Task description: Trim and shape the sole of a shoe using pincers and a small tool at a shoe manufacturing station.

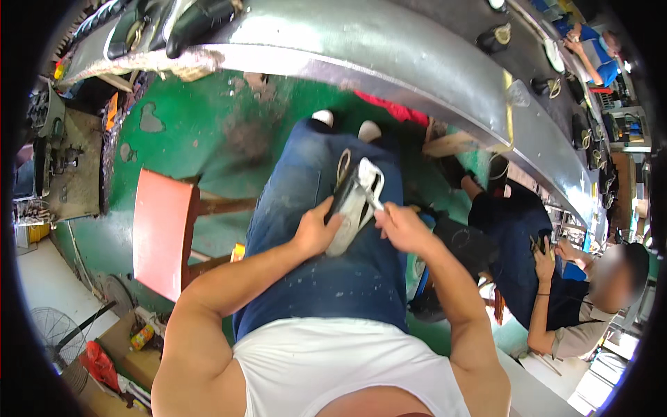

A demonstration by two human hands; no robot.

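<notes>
Watching a black-and-white shoe point(345, 222) across the lap point(323, 281), toward the knee end. Left hand point(316, 229) grasping its left side; right hand point(403, 227) clenched on a slim thing point(376, 203) at its right edge, perhaps a tool. I judge handwork under way; what's finished or left, I can't tell. More shoes point(201, 28) along the worktop point(306, 31), far-left corner. No brand or lettering I can read on the shoe.

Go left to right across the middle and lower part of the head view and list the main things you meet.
Wire fan → red-topped stool → person's left hand → black-and-white shoe → person's right hand → nearer co-worker's hands.
</notes>
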